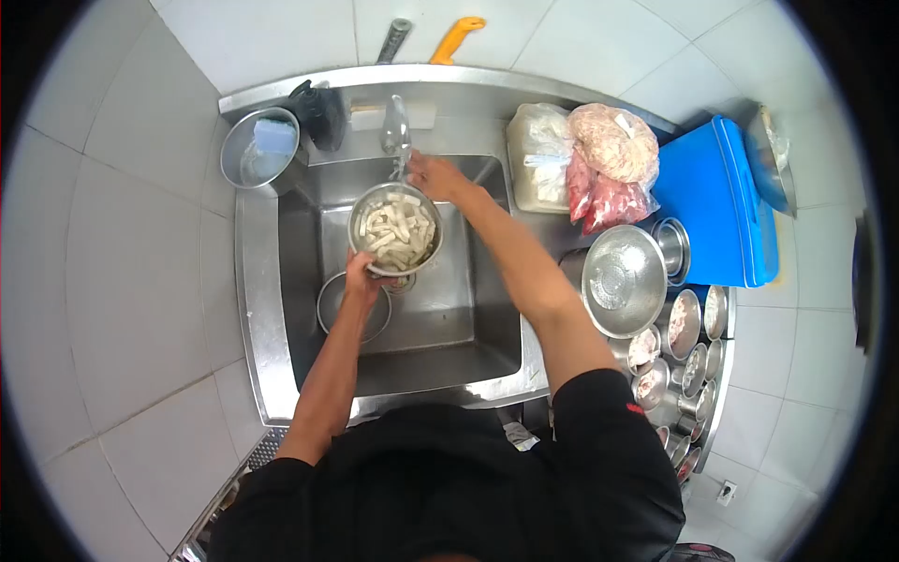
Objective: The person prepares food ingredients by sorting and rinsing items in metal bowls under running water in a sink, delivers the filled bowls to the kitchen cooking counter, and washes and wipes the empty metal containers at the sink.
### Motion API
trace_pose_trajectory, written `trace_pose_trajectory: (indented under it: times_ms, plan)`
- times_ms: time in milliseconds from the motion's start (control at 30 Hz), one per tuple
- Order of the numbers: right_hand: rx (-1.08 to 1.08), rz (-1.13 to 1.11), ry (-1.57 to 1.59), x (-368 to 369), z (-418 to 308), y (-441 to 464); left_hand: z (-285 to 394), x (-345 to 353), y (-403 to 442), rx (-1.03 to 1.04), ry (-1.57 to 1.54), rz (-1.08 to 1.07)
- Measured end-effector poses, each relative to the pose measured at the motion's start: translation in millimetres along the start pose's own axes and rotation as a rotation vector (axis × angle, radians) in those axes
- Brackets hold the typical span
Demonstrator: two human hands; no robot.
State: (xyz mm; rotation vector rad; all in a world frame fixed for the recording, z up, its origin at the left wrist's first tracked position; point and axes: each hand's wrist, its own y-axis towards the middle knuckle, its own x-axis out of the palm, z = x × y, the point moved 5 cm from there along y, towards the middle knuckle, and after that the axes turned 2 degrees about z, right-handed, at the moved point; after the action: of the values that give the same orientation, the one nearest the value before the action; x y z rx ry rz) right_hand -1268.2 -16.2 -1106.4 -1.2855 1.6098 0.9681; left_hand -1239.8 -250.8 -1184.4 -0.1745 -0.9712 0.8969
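1. Between our left hand [363,272] and right hand [431,178]: one metal bowl [356,234] over the sink [440,337], pale strips [401,232] inside, too heaped to count.
2. Left hand's curled on its near rim, probably to hold it level.
3. Right hand's half-curled beside one tap [395,131]; we can't tell its grip.
4. One round vessel [320,307] below our left hand.

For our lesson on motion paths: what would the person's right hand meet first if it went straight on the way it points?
The right hand would probably meet the faucet first, just ahead of it; depth is unclear here, so I cannot tell whether they touch.
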Motion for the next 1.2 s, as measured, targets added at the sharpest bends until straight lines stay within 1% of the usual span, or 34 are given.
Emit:
trace_pose_trajectory:
  times_ms: [33,67,100,167,200,233,267,300,333,367,400,433,500,567,633,700,767,800,833,867,900,933,967,1000,1033,1067,1133,1200]
  plan:
    - [0.004,0.185,0.212,-8,0,-15,-2,-2,2,0.005,0.086,0.025]
    - [0.137,0.169,0.439,-29,-10,-28,-1,-1,-7,-0.026,0.014,-0.018]
    - [0.152,0.174,0.444,-36,-26,-49,-4,-2,-12,-0.039,0.024,-0.020]
    - [0.280,0.403,0.706,-46,-53,-93,3,-5,-14,0.100,-0.010,0.076]
    - [0.236,0.391,0.642,-42,-74,-111,-1,-13,-5,0.189,0.012,0.054]
    - [0.199,0.383,0.576,-37,-93,-124,0,1,-12,0.174,0.037,0.031]
    - [0.223,0.416,0.575,-30,-102,-132,15,26,-28,0.320,0.096,0.000]
    - [0.285,0.458,0.407,-21,-106,-138,30,49,-41,0.467,0.152,-0.036]
    - [0.351,0.489,0.243,-13,-109,-144,33,65,-48,0.451,0.178,-0.066]
    - [0.386,0.514,0.253,-9,-112,-150,39,76,-55,0.526,0.298,-0.037]
    - [0.440,0.565,0.460,-4,-110,-157,44,84,-64,0.599,0.423,-0.009]
    - [0.488,0.624,0.667,0,-107,-161,45,95,-67,0.579,0.461,-0.039]
    - [0.597,0.660,0.735,4,-107,-175,47,115,-79,0.683,0.747,-0.038]
    - [0.625,0.730,0.957,3,-106,-183,41,129,-85,0.677,0.837,-0.075]
    - [0.634,0.787,1.001,15,-102,-187,41,135,-87,0.831,1.166,0.066]
    - [0.630,0.853,1.239,16,-101,-198,30,150,-96,0.806,1.212,0.037]
    - [0.652,0.888,1.308,16,-104,-210,23,167,-114,0.821,1.448,0.126]
    - [0.697,0.909,1.389,20,-106,-216,18,178,-129,0.816,1.525,0.188]
    - [0.739,0.923,1.473,24,-107,-221,12,188,-139,0.816,1.536,0.178]
    - [0.742,0.931,1.479,42,-102,-217,7,194,-147,0.798,1.620,0.213]
    - [0.625,0.952,1.655,74,-94,-204,1,198,-152,0.782,1.701,0.251]
    - [0.497,0.967,1.827,90,-90,-197,-4,201,-154,0.787,1.705,0.248]
    - [0.495,0.972,1.832,90,-91,-201,-9,202,-156,0.800,1.793,0.291]
    - [0.475,0.954,1.923,93,-95,-204,-13,202,-159,0.810,1.882,0.333]
    - [0.454,0.936,2.013,96,-98,-208,-18,202,-161,0.812,1.889,0.328]
    - [0.454,0.944,2.017,87,-103,-219,-21,202,-163,0.806,1.927,0.338]
    - [0.526,0.942,1.998,61,-112,-242,-27,203,-169,0.801,1.968,0.341]
    - [0.544,0.933,2.027,64,-111,-244,-31,205,-173,0.784,1.975,0.342]
